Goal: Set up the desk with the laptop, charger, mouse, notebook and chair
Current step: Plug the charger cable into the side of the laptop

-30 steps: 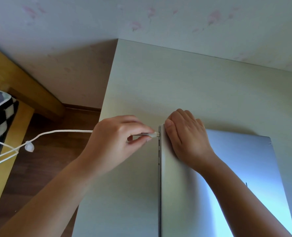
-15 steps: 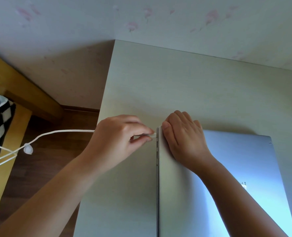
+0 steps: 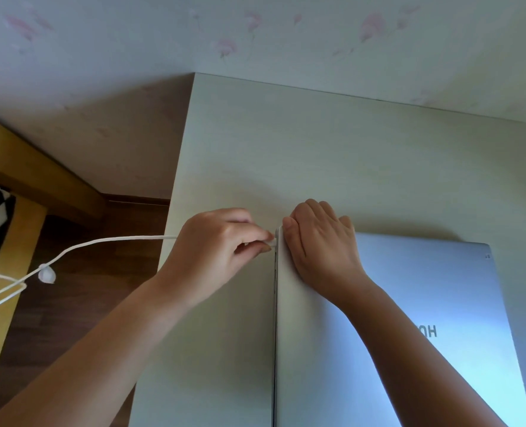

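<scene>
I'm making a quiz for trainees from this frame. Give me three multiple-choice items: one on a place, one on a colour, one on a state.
1. Where does the right hand rest?
A. on the laptop's far left corner
B. on the floor
C. on the cable

2. What colour is the charger cable?
A. black
B. white
C. red

3. What state is the laptop in?
A. open
B. closed
C. standing on edge

Key: 1 A, the palm lies flat on the lid's corner. 2 B, the cord running off the desk is white. 3 B, the lid lies flat while the left hand holds the plug at its side.
</scene>
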